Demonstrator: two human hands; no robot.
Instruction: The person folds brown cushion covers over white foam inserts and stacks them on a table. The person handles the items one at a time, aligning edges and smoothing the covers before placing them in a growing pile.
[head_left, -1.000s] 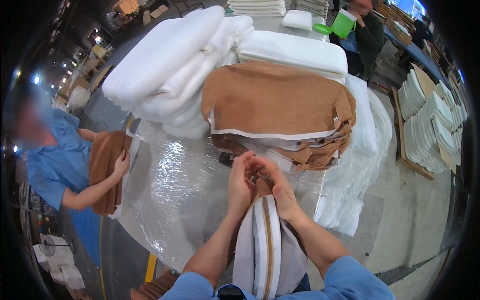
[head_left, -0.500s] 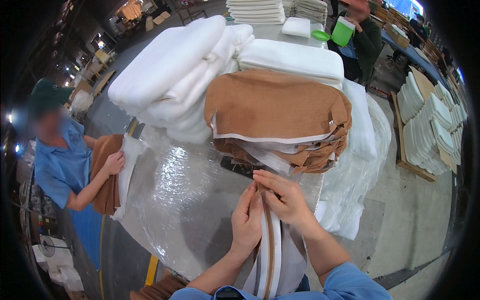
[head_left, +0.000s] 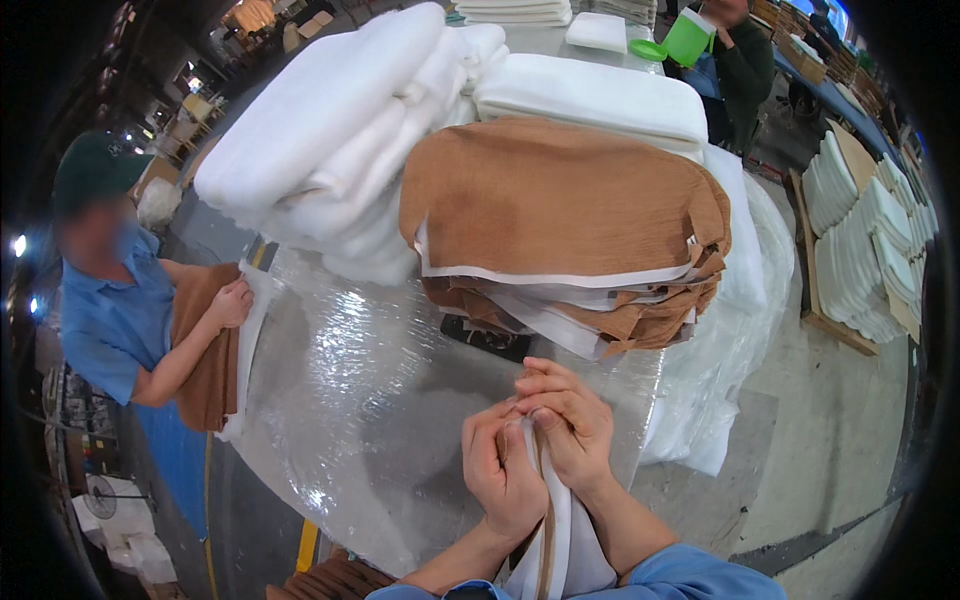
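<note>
Head view: both hands are drawn in close together, low and a little right of the middle, by the near side of the plastic-covered counter [head_left: 390, 410]. The left hand [head_left: 505, 475] is curled nearly into a fist; the right hand [head_left: 572, 420] arches in from the other side, knuckles bent, its upper fingers [head_left: 558, 385] slanting across towards the left. From what I can see, the fingers of both are clamped on the upper end of a pale fabric cover [head_left: 593, 572], though they hide its very tip. Bare forearms rise from light blue sleeves.

The cover hangs from that grip towards the wearer's body, narrow above and wider below. A white band [head_left: 566, 535] with a brown stripe runs down it, and whitish cloth flares out on the right.

Just beyond the hands, a pile of brown fabric pieces [head_left: 560, 200], edged in white, screens part of the counter behind; a dark flat object [head_left: 485, 338] shows at its near edge. White padding [head_left: 320, 110] is heaped behind on the left, and a folded white pad [head_left: 590, 95] lies further back. Over to the left, a co-worker [head_left: 110, 310] holds a brown piece [head_left: 200, 350]. White pads [head_left: 855, 250] stand stacked on the right.
</note>
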